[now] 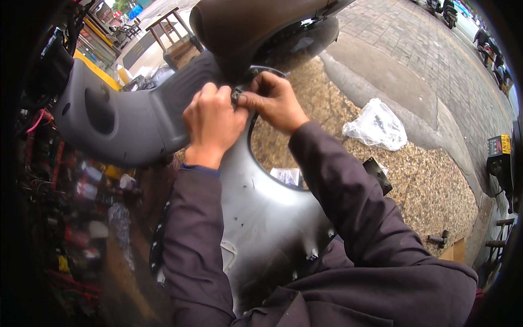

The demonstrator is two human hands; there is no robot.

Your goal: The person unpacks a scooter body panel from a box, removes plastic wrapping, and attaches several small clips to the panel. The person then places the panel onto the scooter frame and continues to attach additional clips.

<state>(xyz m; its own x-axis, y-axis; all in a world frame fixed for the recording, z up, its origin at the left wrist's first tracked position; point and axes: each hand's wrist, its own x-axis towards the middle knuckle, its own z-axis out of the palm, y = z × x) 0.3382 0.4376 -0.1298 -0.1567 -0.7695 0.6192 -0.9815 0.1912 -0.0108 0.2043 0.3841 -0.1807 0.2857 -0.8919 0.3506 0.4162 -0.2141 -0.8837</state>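
A silver-grey curved panel (256, 210), likely a scooter body part, lies in front of me with its narrow end pointing away. At that narrow end both my hands meet. My right hand (277, 104) pinches a small dark clip (236, 96) between thumb and forefinger, at the panel's edge. Close against it on the left is my left hand (214, 122), closed with its fingers curled; what lies inside them is hidden. Just beyond and left of my hands rests a grey plastic scooter floorboard piece (136, 122).
A brown scooter seat or cover (231, 32) stands beyond my hands. At right lie a crumpled clear plastic bag (376, 124), a dark bracket (377, 175) and a dark metal fitting (438, 238) on speckled ground. Cluttered parts and wires (81, 218) fill the left side.
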